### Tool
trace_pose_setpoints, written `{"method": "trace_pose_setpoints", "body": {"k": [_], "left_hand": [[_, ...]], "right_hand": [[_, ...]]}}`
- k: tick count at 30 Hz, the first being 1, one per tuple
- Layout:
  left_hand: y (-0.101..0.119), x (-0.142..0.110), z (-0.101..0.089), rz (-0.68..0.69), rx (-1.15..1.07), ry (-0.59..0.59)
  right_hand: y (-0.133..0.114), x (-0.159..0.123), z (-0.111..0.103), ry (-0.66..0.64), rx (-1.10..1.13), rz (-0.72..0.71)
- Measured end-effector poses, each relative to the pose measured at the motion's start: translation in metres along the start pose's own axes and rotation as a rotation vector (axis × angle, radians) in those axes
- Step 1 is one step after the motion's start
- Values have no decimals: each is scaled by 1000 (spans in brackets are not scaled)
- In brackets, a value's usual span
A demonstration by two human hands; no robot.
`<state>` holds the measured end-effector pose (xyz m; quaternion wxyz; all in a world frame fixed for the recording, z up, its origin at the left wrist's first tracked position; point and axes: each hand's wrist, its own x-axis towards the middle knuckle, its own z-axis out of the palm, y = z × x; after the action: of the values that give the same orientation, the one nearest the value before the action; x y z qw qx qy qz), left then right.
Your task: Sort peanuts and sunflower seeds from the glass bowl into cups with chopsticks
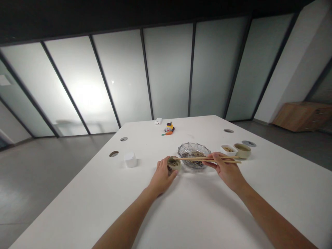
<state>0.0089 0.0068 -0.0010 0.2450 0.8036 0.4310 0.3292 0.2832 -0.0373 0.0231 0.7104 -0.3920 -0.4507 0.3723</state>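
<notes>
My left hand is wrapped round a small cup with dark bits inside, which look like seeds or shells. In my right hand is a pair of wooden chopsticks, held nearly level and pointing left. Their tips are over the cup's rim; whether they pinch anything is too small to tell. Behind the chopsticks, a scalloped clear glass bowl holds many dark and pale pieces of similar look. Just beyond my right hand stand a white dish of pale kernels and a greenish cup.
A white lidded container stands on the left of the white table. Farther back are a yellow toy vehicle, an orange carrot-shaped item and a small white box. Round cable holes pierce the tabletop.
</notes>
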Motion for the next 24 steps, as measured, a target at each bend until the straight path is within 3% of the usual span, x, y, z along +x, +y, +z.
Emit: {"method": "trace_pose_setpoints", "body": {"k": [3, 7, 11, 15, 19, 24], "left_hand": [[0, 0, 0, 11, 2, 3], [-1, 0, 1, 2, 13, -4], [-1, 0, 1, -6, 25, -12], [-2, 0, 1, 0, 21, -4], [-1, 0, 1, 4, 17, 6], [-1, 0, 1, 5, 13, 2]], "right_hand": [[-1, -1, 2, -14, -6, 8], [-1, 3, -3, 69, -16, -86], [-1, 5, -13, 128, -314, -186], [1, 2, -15, 66, -688, -364], [5, 0, -10, -18, -740, -439], [8, 3, -9, -21, -745, -446]]}}
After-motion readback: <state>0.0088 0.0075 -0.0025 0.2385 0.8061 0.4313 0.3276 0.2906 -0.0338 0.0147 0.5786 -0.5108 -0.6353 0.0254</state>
